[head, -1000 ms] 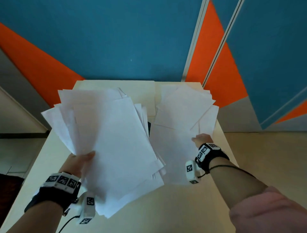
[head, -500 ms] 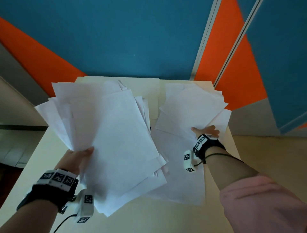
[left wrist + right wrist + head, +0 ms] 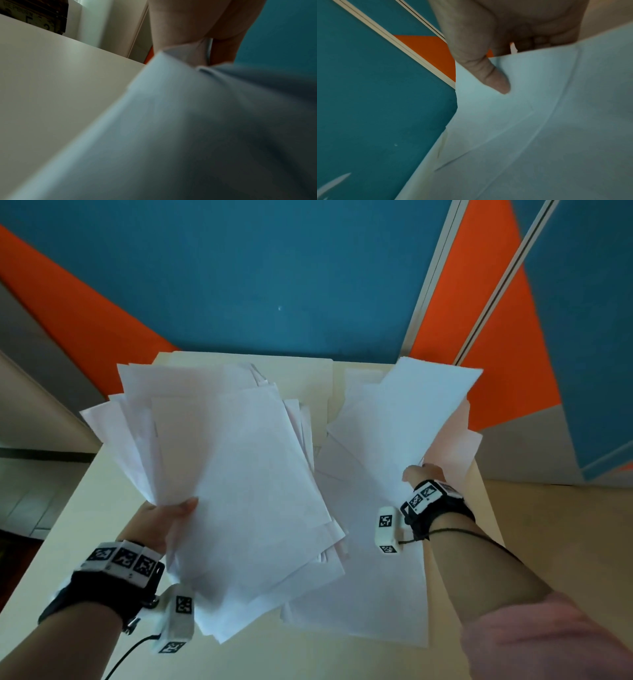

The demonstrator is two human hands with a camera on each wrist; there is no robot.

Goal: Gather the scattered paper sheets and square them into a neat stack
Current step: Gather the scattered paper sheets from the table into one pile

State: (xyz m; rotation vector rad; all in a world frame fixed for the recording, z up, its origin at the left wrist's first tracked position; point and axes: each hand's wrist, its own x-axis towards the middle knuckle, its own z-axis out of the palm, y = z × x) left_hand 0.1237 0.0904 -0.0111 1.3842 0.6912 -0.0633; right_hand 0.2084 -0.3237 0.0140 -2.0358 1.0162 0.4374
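My left hand (image 3: 164, 517) grips a thick, fanned bundle of white sheets (image 3: 233, 474), held above the left half of the cream table (image 3: 68, 508); its thumb lies on top. The left wrist view shows the same bundle (image 3: 188, 128) from below, blurred. My right hand (image 3: 423, 474) pinches the near edge of a few white sheets (image 3: 414, 412) at the table's far right and lifts them. In the right wrist view the thumb (image 3: 491, 75) presses on the paper (image 3: 539, 121) with the fingers curled behind it. More loose sheets (image 3: 370, 594) lie flat on the table under my right forearm.
The table stands against a blue and orange wall panel (image 3: 274, 285). Its right edge (image 3: 493, 508) runs close beside my right wrist, with beige floor beyond. Bare tabletop shows at the near left and along the front.
My right hand has reached farther toward the far right, taken hold of a few sheets there and raised them off the table. The left hand's bundle has stayed roughly in place.
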